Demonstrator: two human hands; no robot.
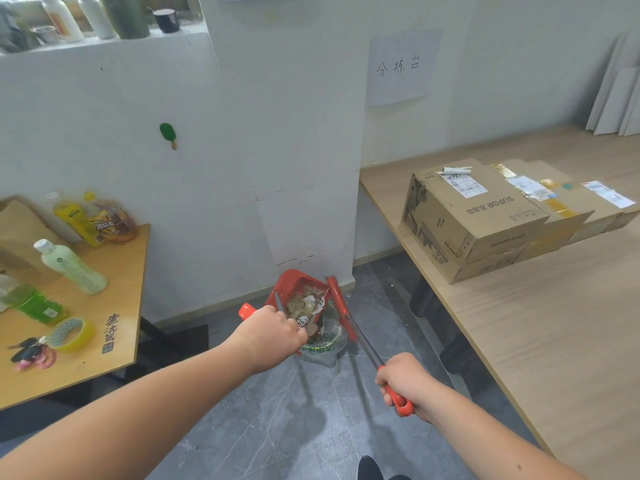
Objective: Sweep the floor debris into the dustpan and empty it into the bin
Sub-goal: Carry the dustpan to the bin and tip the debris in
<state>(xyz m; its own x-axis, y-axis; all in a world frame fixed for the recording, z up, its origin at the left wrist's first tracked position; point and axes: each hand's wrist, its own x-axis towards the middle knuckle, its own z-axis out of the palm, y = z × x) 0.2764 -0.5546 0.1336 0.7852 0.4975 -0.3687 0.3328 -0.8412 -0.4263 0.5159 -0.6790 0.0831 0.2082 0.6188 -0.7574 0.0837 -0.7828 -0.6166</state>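
My left hand [272,332] grips the red handle of the red dustpan [294,280], which is raised and tilted over the small clear bin [329,351] at the foot of the white pillar. Debris [306,306] of dry leaves and paper scraps lies in the pan, right above the bin's mouth. My right hand [403,382] holds the red grip of the broom [341,306]. Its metal shaft runs up and left, and the red head stands beside the dustpan's right edge.
A wooden table [114,271] at the left carries drink bottles, a tape roll and keys. At the right, a long wooden table [554,323] bears cardboard boxes [485,216]. Grey tiled floor [277,427] lies between them. My shoe [370,467] shows at the bottom edge.
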